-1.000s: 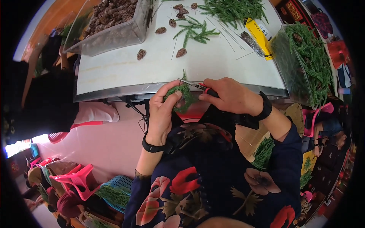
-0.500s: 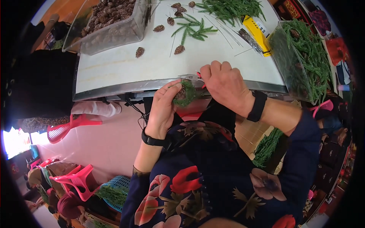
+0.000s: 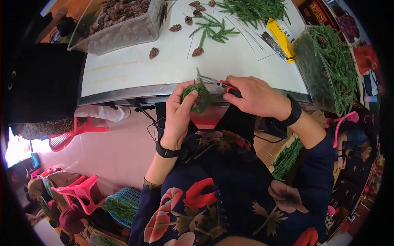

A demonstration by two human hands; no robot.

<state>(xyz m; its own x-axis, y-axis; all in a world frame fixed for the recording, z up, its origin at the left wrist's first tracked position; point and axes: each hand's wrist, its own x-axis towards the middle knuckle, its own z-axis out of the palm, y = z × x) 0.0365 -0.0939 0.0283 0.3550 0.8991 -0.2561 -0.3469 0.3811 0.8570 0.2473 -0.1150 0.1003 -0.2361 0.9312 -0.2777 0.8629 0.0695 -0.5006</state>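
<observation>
My left hand [image 3: 177, 112] is closed on a bent green artificial pine sprig [image 3: 202, 100] at the table's near edge, the thumb pressed over its middle. A brown pine cone showed in it earlier; now my fingers mostly cover that spot. My right hand [image 3: 259, 98] is wrapped round the red and black handles of a pair of pliers [image 3: 212, 81]. The metal jaws point left, just above the sprig, next to a thin strand sticking up. Whether the jaws grip that strand I cannot tell.
Loose pine cones [image 3: 154, 53] and green sprigs [image 3: 213, 29] lie on the white table [image 3: 123, 74]. A clear bin of cones [image 3: 123, 41] stands at the far left. On the right are thin wires, a yellow package [image 3: 281, 37] and a bin of greenery [image 3: 334, 61]. Another person [image 3: 45, 82] is at left.
My right hand has turned and shifted slightly right and nearer, leaving more of the pliers in sight. My left thumb now lies over the sprig's middle, and a strand sticks up by the jaws.
</observation>
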